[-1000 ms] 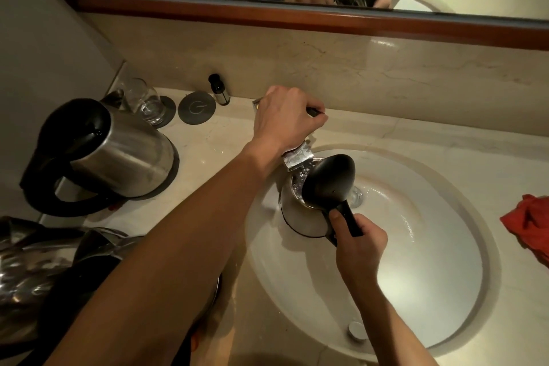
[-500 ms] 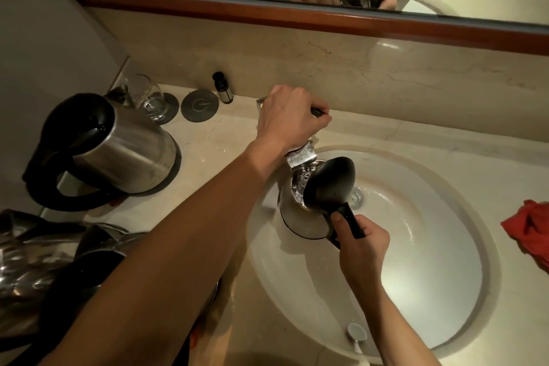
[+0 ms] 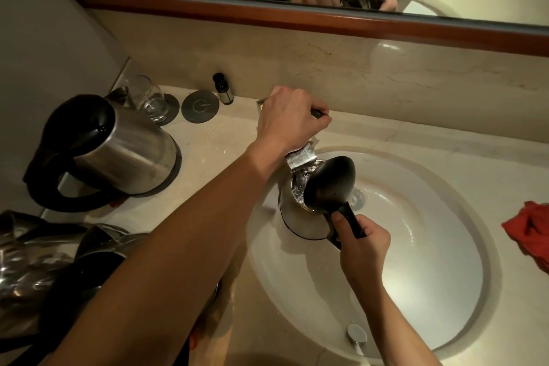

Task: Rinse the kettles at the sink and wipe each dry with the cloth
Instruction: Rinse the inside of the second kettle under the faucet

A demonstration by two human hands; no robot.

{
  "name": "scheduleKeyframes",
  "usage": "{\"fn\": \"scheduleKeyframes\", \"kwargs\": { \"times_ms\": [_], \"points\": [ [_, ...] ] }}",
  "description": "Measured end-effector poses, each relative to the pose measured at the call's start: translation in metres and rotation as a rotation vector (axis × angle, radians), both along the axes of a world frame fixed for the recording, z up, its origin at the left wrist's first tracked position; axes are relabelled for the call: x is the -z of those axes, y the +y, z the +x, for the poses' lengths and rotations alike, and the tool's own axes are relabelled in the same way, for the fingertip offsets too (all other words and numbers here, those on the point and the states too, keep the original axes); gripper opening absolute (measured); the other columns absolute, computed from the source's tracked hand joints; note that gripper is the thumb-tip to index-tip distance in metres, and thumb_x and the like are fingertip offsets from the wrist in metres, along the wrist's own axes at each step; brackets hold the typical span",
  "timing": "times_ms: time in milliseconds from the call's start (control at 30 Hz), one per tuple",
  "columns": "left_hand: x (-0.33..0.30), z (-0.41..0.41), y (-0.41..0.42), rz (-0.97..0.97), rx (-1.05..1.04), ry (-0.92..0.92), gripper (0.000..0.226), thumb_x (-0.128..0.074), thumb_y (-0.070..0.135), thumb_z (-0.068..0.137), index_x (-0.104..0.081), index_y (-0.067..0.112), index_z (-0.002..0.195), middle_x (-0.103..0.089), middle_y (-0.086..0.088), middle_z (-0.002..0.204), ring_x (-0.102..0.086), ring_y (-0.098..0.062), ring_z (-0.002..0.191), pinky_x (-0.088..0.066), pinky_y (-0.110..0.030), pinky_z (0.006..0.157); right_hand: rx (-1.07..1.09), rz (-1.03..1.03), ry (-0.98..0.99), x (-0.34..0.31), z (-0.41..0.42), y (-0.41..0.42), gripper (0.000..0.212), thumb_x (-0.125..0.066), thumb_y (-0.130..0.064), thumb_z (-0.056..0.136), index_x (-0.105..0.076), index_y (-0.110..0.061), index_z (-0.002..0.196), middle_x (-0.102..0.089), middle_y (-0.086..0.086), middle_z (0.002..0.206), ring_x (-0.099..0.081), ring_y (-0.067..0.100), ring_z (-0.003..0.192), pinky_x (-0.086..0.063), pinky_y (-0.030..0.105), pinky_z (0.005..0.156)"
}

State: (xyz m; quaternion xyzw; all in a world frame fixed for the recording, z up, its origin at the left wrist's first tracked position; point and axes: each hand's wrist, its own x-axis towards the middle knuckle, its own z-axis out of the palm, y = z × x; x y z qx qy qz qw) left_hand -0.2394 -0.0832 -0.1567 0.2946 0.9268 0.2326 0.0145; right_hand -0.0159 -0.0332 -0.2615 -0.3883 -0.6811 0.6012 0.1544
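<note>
Nearest, bottom left: cluster of steel kettles (image 3: pixel 44 270) on the counter, partly hidden under the left forearm; contents not visible. Right hand (image 3: pixel 364 242) curled around the black handle (image 3: pixel 352 220) of the kettle in the sink (image 3: pixel 300 217), held over the left part of the white sink basin (image 3: pixel 430 291), under the tap spout (image 3: pixel 300 156). Kettle's long axis roughly upright, leaning slightly; mouth up toward the spout, handle toward the camera, black lid (image 3: pixel 329 184) flipped open and standing. Churning water seen inside the mouth. Drain (image 3: pixel 356 197) just right of the lid. Red cloth (image 3: pixel 531 235) bunched on the counter at the right edge, well apart from the kettle. Left hand (image 3: pixel 289 119) closed on the tap lever (image 3: pixel 319 113) behind the spout. Further left, upright kettle on its base (image 3: pixel 113 148), lid open, interior dark. Behind it a drinking glass (image 3: pixel 148 101) on a dark coaster; second coaster (image 3: pixel 200 106) and small dark bottle (image 3: pixel 223 89) against the backsplash. Versus half a second back: same grips, kettle held in the same spot under the spout, water kept running in; only a slight view shift.
</note>
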Motion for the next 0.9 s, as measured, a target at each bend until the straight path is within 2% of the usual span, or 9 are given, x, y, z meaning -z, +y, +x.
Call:
{"fn": "scheduleKeyframes", "kwargs": {
  "times_ms": [133, 333, 433, 533, 700, 767, 900],
  "points": [
    [0.0004, -0.0004, 0.0000, -0.007, -0.009, -0.006, 0.020, -0.063, 0.044, 0.086, -0.078, 0.035, 0.094, -0.076, 0.004, 0.085, -0.062, -0.026, 0.092, -0.038, -0.031, 0.083, 0.009, 0.001, -0.003, -0.0017, -0.0010, 0.0004, 0.074, -0.067, -0.055, 0.066, -0.043, 0.014, 0.065, -0.033, 0.011, 0.057, -0.031, 0.020, 0.058, -0.028, 0.036, 0.059],
    [0.0011, -0.0012, 0.0000, -0.001, -0.007, -0.013, 0.020, -0.064, 0.045, 0.086, -0.078, 0.035, 0.096, -0.076, 0.005, 0.086, -0.063, -0.026, 0.093, -0.038, -0.031, 0.083, 0.012, -0.003, 0.002, -0.0038, -0.0016, 0.0009, 0.076, -0.067, -0.057, 0.066, -0.045, 0.016, 0.066, -0.036, 0.011, 0.058, -0.032, 0.021, 0.057, -0.029, 0.035, 0.058],
    [0.0014, -0.0012, 0.0003, -0.009, -0.010, -0.008, 0.021, -0.063, 0.045, 0.086, -0.078, 0.035, 0.096, -0.076, 0.005, 0.088, -0.062, -0.026, 0.095, -0.038, -0.031, 0.083, 0.019, -0.008, 0.010, -0.0045, -0.0012, 0.0007, 0.076, -0.067, -0.057, 0.066, -0.044, 0.015, 0.065, -0.034, 0.019, 0.056, -0.031, 0.022, 0.057, -0.027, 0.035, 0.058],
    [0.0014, -0.0008, 0.0001, -0.009, -0.005, -0.010, 0.021, -0.063, 0.046, 0.086, -0.078, 0.036, 0.096, -0.076, 0.005, 0.088, -0.063, -0.026, 0.094, -0.040, -0.031, 0.084, 0.011, 0.001, -0.001, -0.0033, -0.0018, 0.0007, 0.076, -0.066, -0.058, 0.067, -0.048, 0.016, 0.067, -0.041, 0.033, 0.060, -0.035, 0.022, 0.056, -0.030, 0.035, 0.058],
    [-0.0007, -0.0003, -0.0007, -0.006, 0.001, -0.001, 0.021, -0.063, 0.044, 0.087, -0.078, 0.034, 0.097, -0.076, 0.004, 0.088, -0.063, -0.026, 0.095, -0.037, -0.030, 0.082, 0.016, -0.001, -0.015, -0.0037, -0.0034, 0.0006, 0.076, -0.066, -0.059, 0.066, -0.051, 0.016, 0.068, -0.042, 0.034, 0.062, -0.036, 0.022, 0.056, -0.032, 0.035, 0.059],
    [-0.0017, 0.0004, -0.0008, -0.012, 0.006, 0.003, 0.021, -0.063, 0.044, 0.087, -0.078, 0.034, 0.098, -0.076, 0.004, 0.089, -0.062, -0.026, 0.095, -0.035, -0.029, 0.082, 0.015, -0.002, -0.008, -0.0049, -0.0033, 0.0005, 0.076, -0.065, -0.059, 0.065, -0.049, 0.015, 0.067, -0.040, 0.031, 0.060, -0.035, 0.021, 0.056, -0.031, 0.034, 0.058],
    [-0.0024, 0.0008, -0.0005, -0.007, -0.005, -0.006, 0.020, -0.064, 0.043, 0.087, -0.078, 0.034, 0.097, -0.076, 0.003, 0.087, -0.061, -0.027, 0.095, -0.034, -0.030, 0.079, 0.025, -0.003, 0.008, -0.0069, -0.0033, 0.0002, 0.076, -0.066, -0.059, 0.066, -0.044, 0.014, 0.064, -0.035, 0.012, 0.056, -0.032, 0.020, 0.055, -0.029, 0.034, 0.057]
  ]
}}
